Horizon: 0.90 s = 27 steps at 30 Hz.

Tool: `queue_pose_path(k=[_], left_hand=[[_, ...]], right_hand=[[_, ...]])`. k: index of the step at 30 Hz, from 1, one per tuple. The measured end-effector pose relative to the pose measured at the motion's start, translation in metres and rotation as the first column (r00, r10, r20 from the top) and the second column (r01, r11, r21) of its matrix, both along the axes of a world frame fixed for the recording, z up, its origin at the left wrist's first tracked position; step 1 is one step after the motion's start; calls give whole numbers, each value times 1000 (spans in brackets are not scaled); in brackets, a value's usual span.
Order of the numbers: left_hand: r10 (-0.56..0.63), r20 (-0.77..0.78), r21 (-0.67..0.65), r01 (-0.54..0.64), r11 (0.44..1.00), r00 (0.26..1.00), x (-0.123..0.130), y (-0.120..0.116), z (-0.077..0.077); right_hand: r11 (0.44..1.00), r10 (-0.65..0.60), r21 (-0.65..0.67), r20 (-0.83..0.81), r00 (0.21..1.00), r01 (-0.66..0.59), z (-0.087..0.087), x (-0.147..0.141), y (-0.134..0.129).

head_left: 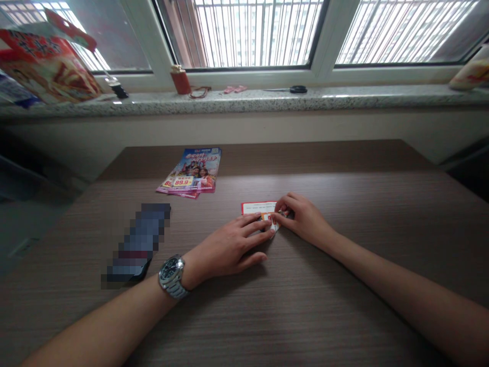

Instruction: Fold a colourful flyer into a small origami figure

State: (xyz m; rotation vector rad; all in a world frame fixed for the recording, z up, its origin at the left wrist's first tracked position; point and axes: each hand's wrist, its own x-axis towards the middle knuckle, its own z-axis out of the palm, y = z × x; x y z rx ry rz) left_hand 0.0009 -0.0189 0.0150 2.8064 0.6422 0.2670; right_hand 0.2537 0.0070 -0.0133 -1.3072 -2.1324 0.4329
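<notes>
A small folded paper leaflet (256, 207), white with a red edge and a colourful printed part, lies on the table in front of me. My left hand (233, 244) rests palm down with its fingers stretched over the near left part of the leaflet. At the leaflet's right side my right hand (303, 216) pinches the paper between thumb and fingers. Both hands partly cover the print, so the exact fold is hard to make out.
A stack of flyers (194, 171) lies at the back left of the wooden table (344, 316). Left of my watch is a phone (139, 244), its screen blurred. On the windowsill (244, 103) stand a red food bag (57, 69), a red lighter-like object (180, 81) and scissors (298, 89).
</notes>
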Motion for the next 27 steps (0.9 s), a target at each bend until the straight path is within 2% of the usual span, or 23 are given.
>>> queue_pose_path(k=[17,23,27], left_hand=[[2,-4,8,-2,1000,1000,0,0,0],[-4,11,-3,4,1000,1000,0,1,1],[9,19,-20,-8,1000,1000,1,0,2]], right_hand=[[1000,-19,21,52,998,18,-1,-1,1],[995,97,18,50,994,-98,7,8,-3],[978,187,71,102,977,-194,12,16,-11]])
